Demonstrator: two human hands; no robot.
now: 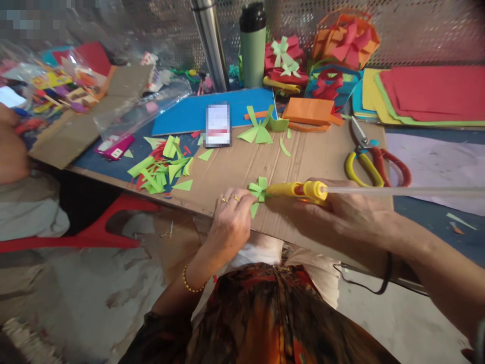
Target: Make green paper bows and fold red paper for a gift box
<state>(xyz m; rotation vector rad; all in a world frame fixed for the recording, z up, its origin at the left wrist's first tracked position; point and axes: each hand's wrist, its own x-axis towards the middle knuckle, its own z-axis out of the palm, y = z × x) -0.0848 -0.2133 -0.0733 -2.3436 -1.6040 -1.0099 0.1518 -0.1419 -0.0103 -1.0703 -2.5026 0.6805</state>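
My right hand [352, 210] grips a yellow hot glue gun [288, 190], with a long translucent glue stick [401, 190] poking out of its back. The nozzle points left and meets a small green paper bow [259, 188]. Pinched at the bow's left edge are the fingers of my left hand [233, 215], which wears rings. Both hands are just over a cardboard sheet [303, 151]. Farther back on it lies a second, larger green paper bow [259, 129]. Scissors [369, 156] with yellow and red handles rest to the right, blades apart from my hand.
Green and red paper scraps [162, 169] are heaped at left. Behind stand a steel flask [212, 45], a green bottle [253, 50] and an orange paper basket [346, 38]. Coloured sheets [439, 93] are stacked at right. Another person's arm [13, 146] shows at far left.
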